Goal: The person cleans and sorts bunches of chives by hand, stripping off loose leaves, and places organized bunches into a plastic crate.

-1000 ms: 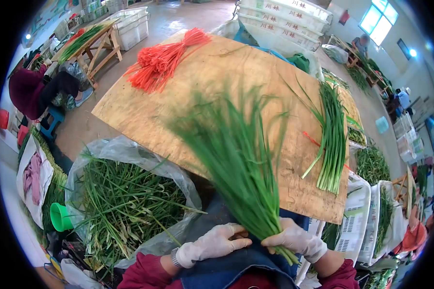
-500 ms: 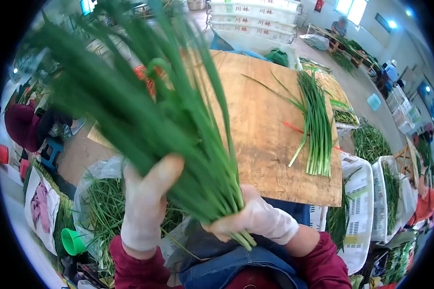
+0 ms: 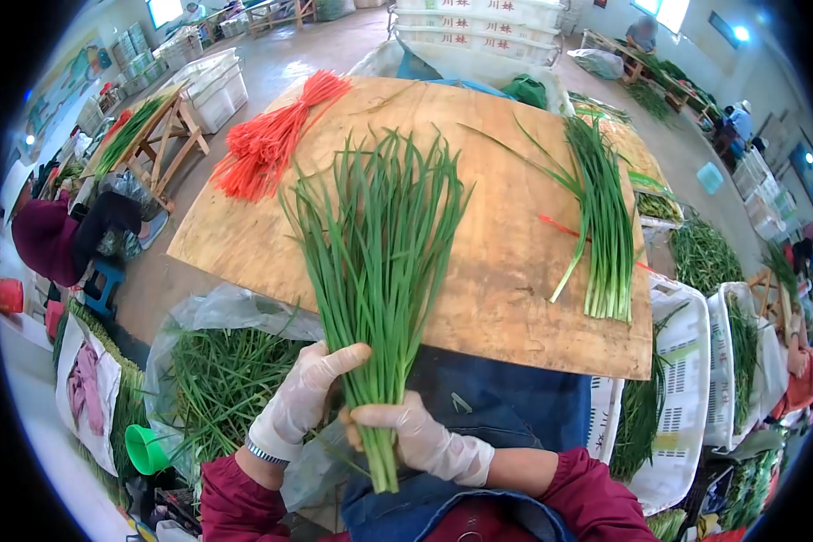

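Note:
A bunch of garlic chives [image 3: 379,262] stretches away from me, its leaf tips fanned over the wooden board [image 3: 506,271] and its pale cut ends near my lap. My gloved left hand [image 3: 300,393] is closed on its left side, thumb across the stems. Lower down, my gloved right hand [image 3: 434,443] grips the stems just above the cut ends, thumb in front; the fingers behind are mostly hidden. On the board's right side lies a second, smaller bunch of chives [image 3: 605,226] over a red tie [image 3: 560,226]. A pile of red ties [image 3: 271,140] rests at the far left.
Loose chives fill a plastic-lined container [image 3: 230,375] at my left, beside a green cup [image 3: 144,450]. White crates [image 3: 682,397] holding chives stand at my right. More stacked crates [image 3: 474,41] are beyond the board. A person [image 3: 50,239] sits at the far left.
The chives were raised, tilted left and blurred by motion; now they are lower, straighter and still. My left hand has moved down, and the red ties have come into full view.

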